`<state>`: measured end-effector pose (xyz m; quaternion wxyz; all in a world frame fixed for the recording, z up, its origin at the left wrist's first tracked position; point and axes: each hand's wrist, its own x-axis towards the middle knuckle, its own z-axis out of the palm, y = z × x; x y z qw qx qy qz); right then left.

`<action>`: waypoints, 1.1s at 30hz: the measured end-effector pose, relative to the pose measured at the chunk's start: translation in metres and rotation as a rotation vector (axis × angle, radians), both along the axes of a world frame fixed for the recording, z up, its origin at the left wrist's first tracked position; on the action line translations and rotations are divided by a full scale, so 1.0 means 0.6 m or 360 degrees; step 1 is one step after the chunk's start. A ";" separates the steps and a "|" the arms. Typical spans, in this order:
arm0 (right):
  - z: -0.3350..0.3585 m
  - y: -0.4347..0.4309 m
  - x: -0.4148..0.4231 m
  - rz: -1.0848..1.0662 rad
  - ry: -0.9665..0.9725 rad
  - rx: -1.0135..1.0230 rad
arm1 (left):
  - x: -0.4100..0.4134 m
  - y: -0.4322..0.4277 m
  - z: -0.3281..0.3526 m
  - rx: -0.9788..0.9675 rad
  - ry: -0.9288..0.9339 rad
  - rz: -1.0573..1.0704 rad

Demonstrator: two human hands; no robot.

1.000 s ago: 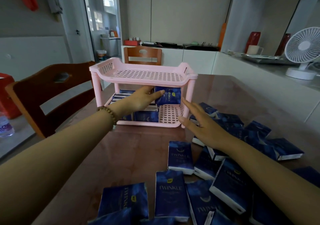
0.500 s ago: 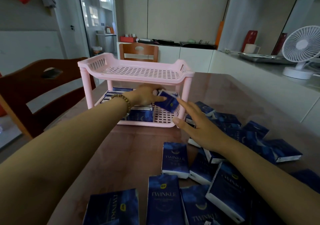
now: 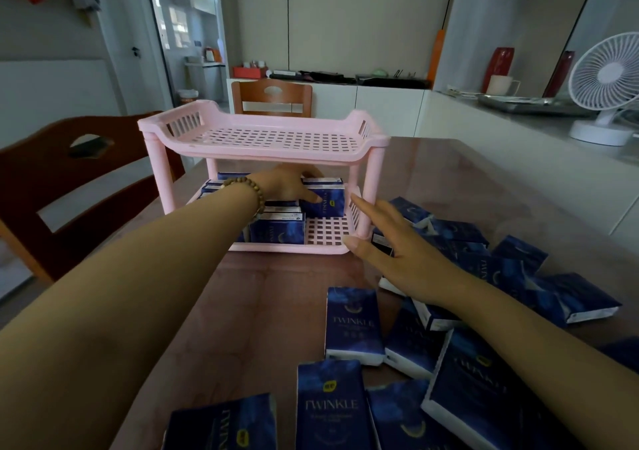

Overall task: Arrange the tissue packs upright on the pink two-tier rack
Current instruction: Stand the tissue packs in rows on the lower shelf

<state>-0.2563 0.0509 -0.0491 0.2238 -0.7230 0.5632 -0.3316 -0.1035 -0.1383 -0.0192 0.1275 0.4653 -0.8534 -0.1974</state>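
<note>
Left hand partly hides tissue pack; fan cut off

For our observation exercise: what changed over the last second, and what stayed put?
The left hand lowered its tissue pack onto the lower shelf of the rack and still holds it. The right hand stays open beside the rack; the loose packs lie unmoved.

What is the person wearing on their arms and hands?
Both arms are bare, no sleeves or gloves in view. The left hand has a bracelet of round brown beads at its wrist; the right hand shows no ring or watch.
</note>
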 end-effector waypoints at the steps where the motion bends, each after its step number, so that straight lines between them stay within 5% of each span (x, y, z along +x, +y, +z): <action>1: 0.000 0.000 0.000 0.0001 0.0000 0.0003 | -0.001 -0.003 0.000 0.0032 0.0012 -0.0007; 20: 0.014 0.005 0.005 -0.0032 0.0167 0.0026 | 0.042 0.117 0.016 -0.0263 -0.0014 -0.0053; 33: 0.073 0.164 0.047 0.0145 0.0385 0.0201 | 0.202 0.415 0.009 0.0233 0.0196 -0.0273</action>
